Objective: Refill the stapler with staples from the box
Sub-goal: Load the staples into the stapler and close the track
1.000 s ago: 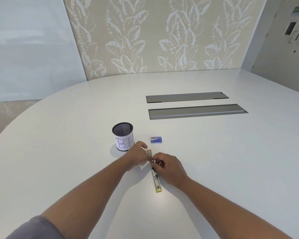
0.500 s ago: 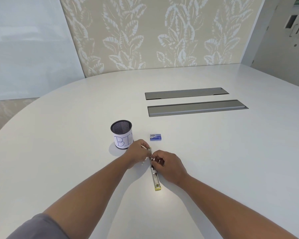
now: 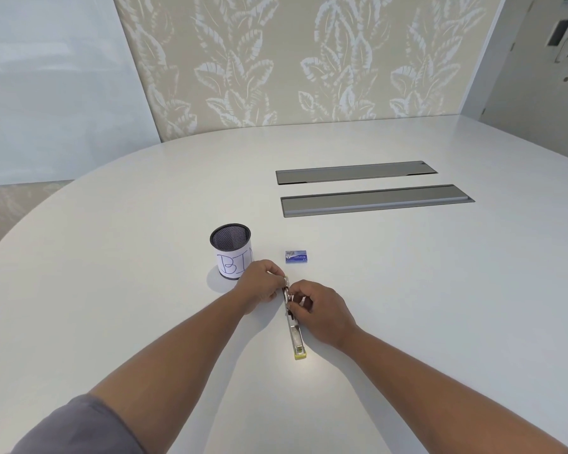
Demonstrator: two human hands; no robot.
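Two bare forearms reach in from the bottom edge, grey sleeve (image 3: 79,427) on the left one. Stapler (image 3: 296,332) lies opened out flat on the white table (image 3: 112,290), yellow tip nearest the person. Right hand (image 3: 322,311) pinches its middle w/ curled fingers; left hand (image 3: 259,285) grips the far end. Just beyond, box of staples (image 3: 296,256) lies flat, apart from both hands. Left of it, mesh cup (image 3: 231,250) w/ handwritten paper label. Further back, two grey cable hatches (image 3: 374,199).
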